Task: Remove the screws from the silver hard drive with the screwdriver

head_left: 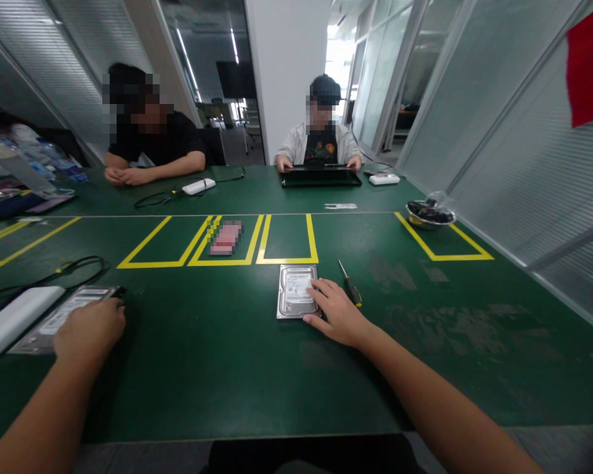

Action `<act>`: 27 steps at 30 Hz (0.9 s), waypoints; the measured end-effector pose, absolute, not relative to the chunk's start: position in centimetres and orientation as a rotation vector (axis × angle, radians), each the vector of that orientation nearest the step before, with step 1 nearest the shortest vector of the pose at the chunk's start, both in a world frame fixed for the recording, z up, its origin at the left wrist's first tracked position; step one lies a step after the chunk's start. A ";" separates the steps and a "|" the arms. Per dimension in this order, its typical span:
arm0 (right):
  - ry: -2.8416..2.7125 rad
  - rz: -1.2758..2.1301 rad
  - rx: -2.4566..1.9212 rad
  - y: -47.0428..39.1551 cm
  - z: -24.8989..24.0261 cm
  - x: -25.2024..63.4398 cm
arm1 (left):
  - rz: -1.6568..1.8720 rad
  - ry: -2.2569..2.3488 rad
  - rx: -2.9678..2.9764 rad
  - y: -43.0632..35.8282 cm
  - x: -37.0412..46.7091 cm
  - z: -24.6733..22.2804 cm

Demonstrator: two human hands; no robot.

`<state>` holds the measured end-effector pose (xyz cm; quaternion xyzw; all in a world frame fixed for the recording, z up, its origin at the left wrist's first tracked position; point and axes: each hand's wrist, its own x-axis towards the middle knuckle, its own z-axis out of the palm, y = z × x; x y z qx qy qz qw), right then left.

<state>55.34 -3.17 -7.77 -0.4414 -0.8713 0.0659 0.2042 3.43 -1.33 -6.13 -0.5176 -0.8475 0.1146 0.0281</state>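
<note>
A silver hard drive [294, 293] with a white label lies on the green table [202, 382] near the middle. My right hand [338, 313] rests on its right edge with the fingers spread. Just right of that hand lies a screwdriver [350, 284] with a black and yellow handle. At the left, my left hand [91, 326] has its fingers curled over the right side of a second hard drive [44, 332]. That drive lies beside a white power strip [17, 322], and its far right corner touches something dark by my fingers.
Yellow tape frames [286, 261] mark the table, one around a pink pixelated item [226, 237]. A metal bowl [429, 214] of dark items stands at the right. Across the table sit two people, one holding a black tray [321, 176]. Cables [79, 263] lie at the left.
</note>
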 end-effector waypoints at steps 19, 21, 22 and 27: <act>-2.409 0.203 -1.190 -3.0 -8.1 55.5 | 0.253 -2.574 -1.598 -2.4 4.4 -6.1; -2.418 0.199 -1.197 -3.0 -8.1 55.5 | 0.246 -2.584 -1.590 -2.3 4.4 -6.1; -2.423 0.197 -1.201 -3.0 -8.0 55.5 | 0.246 -2.582 -1.591 -2.3 4.4 -6.2; -2.430 0.200 -1.211 -3.0 -7.9 55.5 | 0.235 -2.526 -1.613 -2.4 4.5 -6.3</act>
